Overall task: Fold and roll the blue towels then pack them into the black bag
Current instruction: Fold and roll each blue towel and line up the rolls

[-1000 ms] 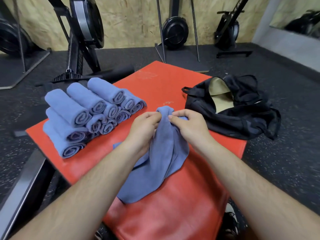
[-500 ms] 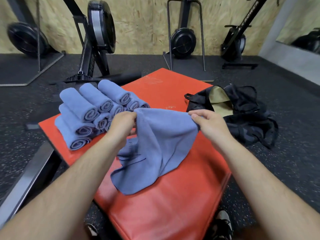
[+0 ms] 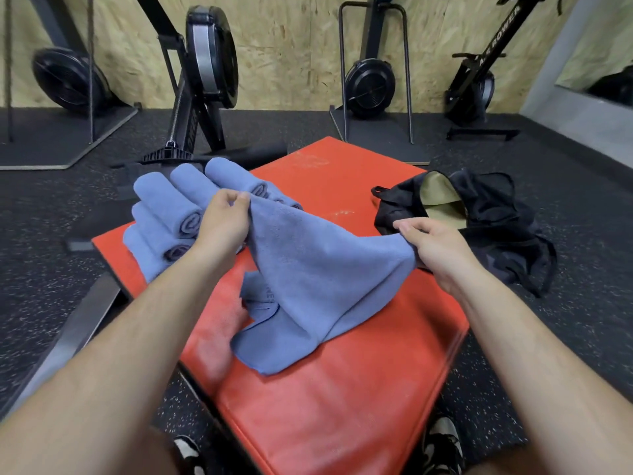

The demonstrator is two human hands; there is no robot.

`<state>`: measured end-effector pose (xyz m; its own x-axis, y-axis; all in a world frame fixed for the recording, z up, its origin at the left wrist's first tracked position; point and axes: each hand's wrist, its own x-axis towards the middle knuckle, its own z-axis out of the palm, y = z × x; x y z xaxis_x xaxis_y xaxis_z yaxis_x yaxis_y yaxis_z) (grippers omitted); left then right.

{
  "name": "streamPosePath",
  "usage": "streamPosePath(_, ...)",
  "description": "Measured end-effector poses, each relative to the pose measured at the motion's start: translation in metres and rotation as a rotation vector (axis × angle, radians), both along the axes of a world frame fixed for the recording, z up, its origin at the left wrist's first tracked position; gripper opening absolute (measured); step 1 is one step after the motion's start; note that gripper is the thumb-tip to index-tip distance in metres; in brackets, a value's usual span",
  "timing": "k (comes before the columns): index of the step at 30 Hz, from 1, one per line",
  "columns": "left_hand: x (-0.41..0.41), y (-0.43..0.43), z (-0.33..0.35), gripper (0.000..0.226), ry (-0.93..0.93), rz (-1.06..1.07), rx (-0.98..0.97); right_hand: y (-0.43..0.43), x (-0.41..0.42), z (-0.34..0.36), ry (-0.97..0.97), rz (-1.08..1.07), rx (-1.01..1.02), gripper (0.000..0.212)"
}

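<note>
A loose blue towel [image 3: 318,279] hangs spread between both hands above the red padded box [image 3: 342,399]. My left hand [image 3: 224,222] pinches its upper left corner. My right hand [image 3: 431,245] grips the upper right corner. The towel's lower edge drapes onto the red surface. Behind my left hand lies a stack of several rolled blue towels [image 3: 168,214], partly hidden by the hand. The black bag [image 3: 479,221] sits open at the box's right far corner, showing a tan lining.
Rowing machines [image 3: 205,70] and their stands line the wooden wall behind. Dark rubber floor [image 3: 565,323] surrounds the box. A grey metal rail [image 3: 68,341] runs along the box's left side. My shoes [image 3: 442,443] show below the near edge.
My hands moved apart, from bunched together to wide, and the towel stretched open between them. The left hand rose over the rolled stack; the right hand shifted towards the bag.
</note>
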<state>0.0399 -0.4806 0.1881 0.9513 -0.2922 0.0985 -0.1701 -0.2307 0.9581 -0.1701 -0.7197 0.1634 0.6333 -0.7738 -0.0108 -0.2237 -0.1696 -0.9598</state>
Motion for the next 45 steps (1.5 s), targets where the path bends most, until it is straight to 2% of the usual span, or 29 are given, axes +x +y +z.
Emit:
streamPosePath(2,-0.003,0.006,0.002,0.019,-0.064,0.024,0.062,0.008,-0.002,0.006,-0.019,0.033,0.101,0.013)
streamPosePath(5,-0.007,0.021,0.006,0.022,-0.067,0.018,0.055,0.018,-0.01,0.02,-0.111,0.075,0.238,0.014)
streamPosePath(8,-0.006,0.032,0.03,0.026,-0.099,0.025,0.055,0.023,-0.019,0.044,-0.195,0.108,0.263,0.017)
streamPosePath(11,-0.001,0.038,0.069,0.019,-0.138,0.022,-0.016,0.026,-0.024,0.082,-0.227,0.15,0.187,0.019)
streamPosePath(15,-0.002,0.045,0.124,0.021,-0.122,-0.056,-0.177,0.023,-0.029,0.142,-0.248,0.147,0.049,0.018)
streamPosePath(21,-0.016,0.046,0.167,0.014,-0.146,-0.013,-0.221,0.031,-0.041,0.198,-0.28,0.06,-0.166,0.013)
streamPosePath(25,-0.023,0.052,0.172,0.002,-0.145,-0.017,-0.25,0.041,-0.056,0.206,-0.3,0.089,-0.159,0.019)
streamPosePath(32,-0.031,0.065,0.17,0.038,-0.151,-0.124,-0.248,0.05,-0.075,0.211,-0.349,0.187,0.031,0.046)
streamPosePath(36,-0.027,0.065,0.16,0.053,-0.118,-0.18,-0.255,0.047,-0.076,0.205,-0.372,0.158,0.024,0.032)
streamPosePath(40,-0.015,0.058,0.147,0.039,-0.071,-0.176,-0.271,0.037,-0.064,0.19,-0.373,0.073,-0.015,0.025)
streamPosePath(42,-0.006,0.049,0.139,0.029,-0.088,-0.179,-0.24,0.03,-0.055,0.182,-0.311,0.029,-0.049,0.03)
streamPosePath(45,0.006,0.033,0.127,0.028,-0.173,-0.158,-0.117,0.013,-0.038,0.169,-0.24,0.006,-0.105,0.038)
